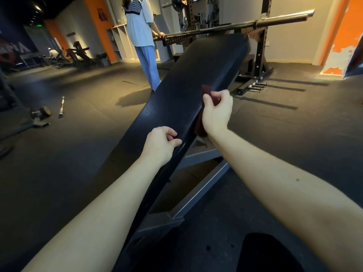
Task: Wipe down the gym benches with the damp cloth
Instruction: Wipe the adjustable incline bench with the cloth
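Note:
A long black padded gym bench (182, 91) runs from the lower middle up toward the rack. My right hand (217, 112) grips a dark red cloth (207, 91) against the bench's right side edge; part of the cloth hangs below my wrist. My left hand (161, 142) rests on the pad's right edge nearer to me, fingers curled over the rim. Both forearms reach in from the bottom.
A person (143, 38) stands at the bench's far left, one hand on a barbell (245, 24) held in a black rack (261, 54). A dumbbell (40, 112) and a small bottle (61, 107) lie on the dark floor at left. The grey bench frame (204, 185) lies below.

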The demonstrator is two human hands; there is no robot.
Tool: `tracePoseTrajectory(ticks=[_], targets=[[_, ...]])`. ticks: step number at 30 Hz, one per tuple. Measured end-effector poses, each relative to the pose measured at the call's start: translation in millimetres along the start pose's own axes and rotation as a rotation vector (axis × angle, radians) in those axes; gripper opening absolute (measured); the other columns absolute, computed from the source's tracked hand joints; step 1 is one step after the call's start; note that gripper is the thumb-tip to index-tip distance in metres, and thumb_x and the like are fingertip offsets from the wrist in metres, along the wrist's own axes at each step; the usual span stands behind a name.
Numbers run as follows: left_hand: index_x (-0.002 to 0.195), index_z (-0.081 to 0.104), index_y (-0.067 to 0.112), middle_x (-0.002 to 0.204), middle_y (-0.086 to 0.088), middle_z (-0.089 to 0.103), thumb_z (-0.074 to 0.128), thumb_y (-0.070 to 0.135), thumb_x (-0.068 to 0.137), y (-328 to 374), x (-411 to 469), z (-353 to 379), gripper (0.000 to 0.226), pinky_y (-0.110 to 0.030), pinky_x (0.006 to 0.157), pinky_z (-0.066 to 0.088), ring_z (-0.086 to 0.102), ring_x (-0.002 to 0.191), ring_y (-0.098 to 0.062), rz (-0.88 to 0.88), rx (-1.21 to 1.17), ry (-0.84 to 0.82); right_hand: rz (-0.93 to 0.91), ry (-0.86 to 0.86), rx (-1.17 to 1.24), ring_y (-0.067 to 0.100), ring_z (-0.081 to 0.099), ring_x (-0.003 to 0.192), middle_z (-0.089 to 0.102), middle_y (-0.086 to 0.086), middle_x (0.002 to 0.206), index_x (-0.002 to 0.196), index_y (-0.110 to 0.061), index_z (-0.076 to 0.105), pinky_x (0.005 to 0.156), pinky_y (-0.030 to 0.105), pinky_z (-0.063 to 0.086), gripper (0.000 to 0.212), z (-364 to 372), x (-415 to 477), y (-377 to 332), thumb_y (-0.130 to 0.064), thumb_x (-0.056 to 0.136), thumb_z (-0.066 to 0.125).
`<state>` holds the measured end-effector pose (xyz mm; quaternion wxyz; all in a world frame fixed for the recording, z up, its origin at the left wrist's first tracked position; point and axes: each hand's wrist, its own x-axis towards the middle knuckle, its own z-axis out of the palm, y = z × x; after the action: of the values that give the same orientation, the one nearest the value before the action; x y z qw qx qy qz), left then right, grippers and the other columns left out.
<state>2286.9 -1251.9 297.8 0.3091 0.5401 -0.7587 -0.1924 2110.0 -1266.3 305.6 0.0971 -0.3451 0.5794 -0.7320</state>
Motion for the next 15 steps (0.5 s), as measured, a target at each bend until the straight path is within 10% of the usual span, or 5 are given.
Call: tracePoseTrajectory(ticks=[15], targets=[[0.106, 0.07, 0.023, 0.094, 0.008, 0.065, 0.077, 0.021, 0.09, -4.7, -16.1, -17.5, 0.017, -0.017, 0.074, 0.046, 0.06, 0.084, -0.005, 0.015, 0.03, -0.077, 0.09, -0.076, 0.032, 0.001, 0.057, 0.096, 0.059, 0.0, 0.11, 0.101, -0.019, 0.056, 0.08, 0.012, 0.043, 0.011, -3.2, -30.2, 4.6, -0.021, 0.097, 0.067]])
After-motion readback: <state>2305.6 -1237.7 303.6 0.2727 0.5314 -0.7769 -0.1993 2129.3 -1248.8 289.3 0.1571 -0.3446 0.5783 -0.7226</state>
